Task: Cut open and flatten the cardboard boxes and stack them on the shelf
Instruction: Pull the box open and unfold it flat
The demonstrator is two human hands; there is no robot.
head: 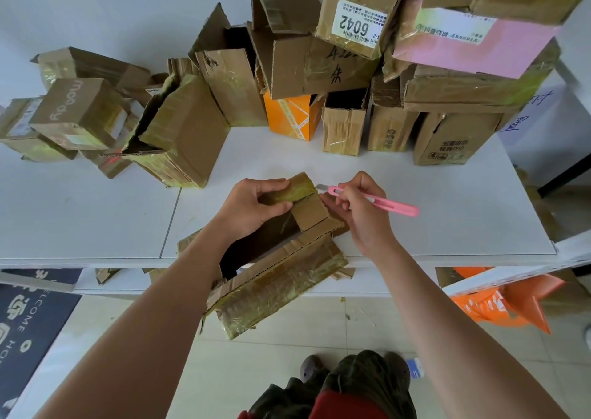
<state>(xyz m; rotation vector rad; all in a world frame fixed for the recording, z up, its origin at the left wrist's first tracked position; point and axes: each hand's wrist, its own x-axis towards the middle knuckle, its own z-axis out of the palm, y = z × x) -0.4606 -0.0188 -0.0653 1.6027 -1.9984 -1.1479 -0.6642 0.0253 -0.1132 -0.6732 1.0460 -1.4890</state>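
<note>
A taped brown cardboard box point(281, 278) lies partly over the white table's front edge point(96, 260), its open end facing up. My left hand point(252, 207) grips the box's far taped flap point(295, 190). My right hand point(359, 207) holds a pink utility knife point(377, 201) like a pen. Its short blade points left and touches the right corner of that flap.
Several cardboard boxes are piled along the back of the table: a tilted one point(182, 130) at left, an orange box point(292, 116) in the middle, a tall stack point(447, 66) at right. Orange bags point(499, 303) lie on the floor at right, a dark mat point(28, 332) at left.
</note>
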